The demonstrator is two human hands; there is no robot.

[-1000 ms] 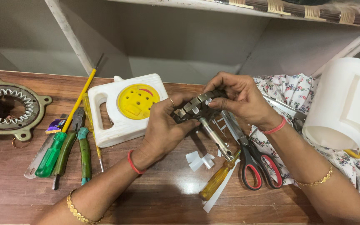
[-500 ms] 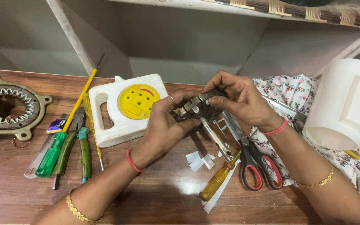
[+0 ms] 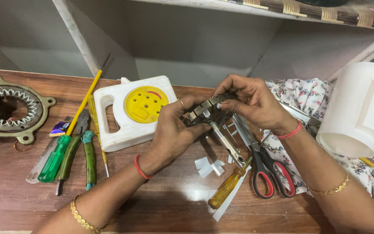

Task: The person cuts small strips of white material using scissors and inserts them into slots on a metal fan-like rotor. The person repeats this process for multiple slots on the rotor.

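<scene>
Steel, dark and slotted: the small motor rotor with its long shaft (image 3: 215, 119) sits raised above the brown wooden surface (image 3: 161, 203), my left hand (image 3: 176, 130) cupping it from below, my right hand (image 3: 249, 104) pinching a white paper strip at its top, fingers closed on it. Some slots look lined, others not, and cut white paper scraps (image 3: 208, 167) lie beneath. Red-handled black scissors (image 3: 267, 171), a yellow-handled screwdriver (image 3: 228, 186), green-handled pliers (image 3: 87, 158) and a white plastic reel box with a yellow dial (image 3: 133, 110) surround me, grey shelving behind.
</scene>
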